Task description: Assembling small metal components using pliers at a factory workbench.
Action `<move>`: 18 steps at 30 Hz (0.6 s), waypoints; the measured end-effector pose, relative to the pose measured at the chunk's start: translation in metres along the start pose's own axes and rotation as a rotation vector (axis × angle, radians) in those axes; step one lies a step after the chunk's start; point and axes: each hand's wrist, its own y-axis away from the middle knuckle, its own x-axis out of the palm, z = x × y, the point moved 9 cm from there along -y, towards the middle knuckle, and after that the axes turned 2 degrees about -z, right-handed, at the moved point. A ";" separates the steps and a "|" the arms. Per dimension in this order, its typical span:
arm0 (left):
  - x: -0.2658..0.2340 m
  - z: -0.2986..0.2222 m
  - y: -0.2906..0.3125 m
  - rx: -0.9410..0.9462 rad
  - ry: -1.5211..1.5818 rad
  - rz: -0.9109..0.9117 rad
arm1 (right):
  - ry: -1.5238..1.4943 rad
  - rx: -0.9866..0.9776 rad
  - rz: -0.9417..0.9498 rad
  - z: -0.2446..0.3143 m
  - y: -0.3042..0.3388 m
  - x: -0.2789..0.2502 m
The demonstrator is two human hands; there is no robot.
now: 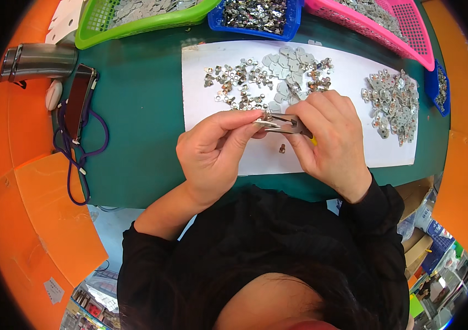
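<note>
Near the middle of the work sheet, my left hand point(212, 148) pinches a small metal part point(266, 120) between thumb and forefinger. My right hand point(330, 137) is closed round a pair of pliers point(293, 125), whose jaws meet the small part at my left fingertips. A bit of yellow handle shows under my right palm. Beyond my hands, loose small metal fittings point(239, 82) lie scattered on the white sheet point(195, 110), beside a heap of flat grey plates point(288, 63). One lone fitting point(282, 148) lies just below the pliers.
Along the far edge stand a green basket point(146, 25), a blue tray point(253, 34) and a pink basket point(377, 44), all filled with small parts. A pile of parts point(393, 104) lies right, near a small blue bin point(437, 88). Left are a phone point(80, 104) with a cord and a steel flask point(41, 61).
</note>
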 end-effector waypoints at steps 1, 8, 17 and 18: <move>0.000 -0.002 0.000 0.021 -0.026 -0.001 | 0.023 -0.001 0.018 -0.001 0.001 0.001; 0.004 -0.008 0.002 0.125 -0.247 0.097 | 0.104 -0.022 0.056 0.002 0.004 0.001; 0.009 -0.010 -0.003 0.141 -0.282 0.115 | 0.000 0.035 0.122 -0.001 0.009 0.011; 0.010 -0.011 -0.003 0.149 -0.244 0.126 | -0.001 0.034 0.122 0.001 0.010 0.013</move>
